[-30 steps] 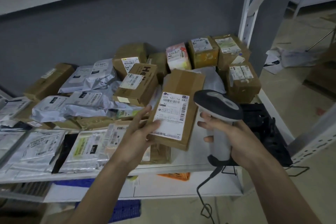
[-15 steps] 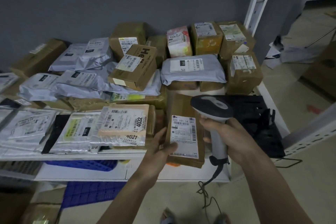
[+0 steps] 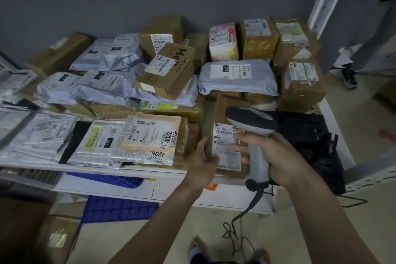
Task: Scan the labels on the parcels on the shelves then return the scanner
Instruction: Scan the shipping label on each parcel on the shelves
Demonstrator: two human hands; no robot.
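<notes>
at the shelf's five o'clock corner, the left hand [image 3: 204, 162] grips the flat brown cardboard parcel [image 3: 222, 113]; the right hand [image 3: 276, 156] clasps the grey handheld scanner [image 3: 251, 120] at its three o'clock. best tilt the white label [image 3: 225, 146] squarely toward the scanner's head.

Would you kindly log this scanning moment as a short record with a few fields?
setting: white shelf crowded with labelled parcels
right hand: grips the scanner by its handle
left hand: holds the left edge of the brown box
box position: lying at the shelf front, label up
scanner head: over the box label
cable: hangs to the floor
</notes>
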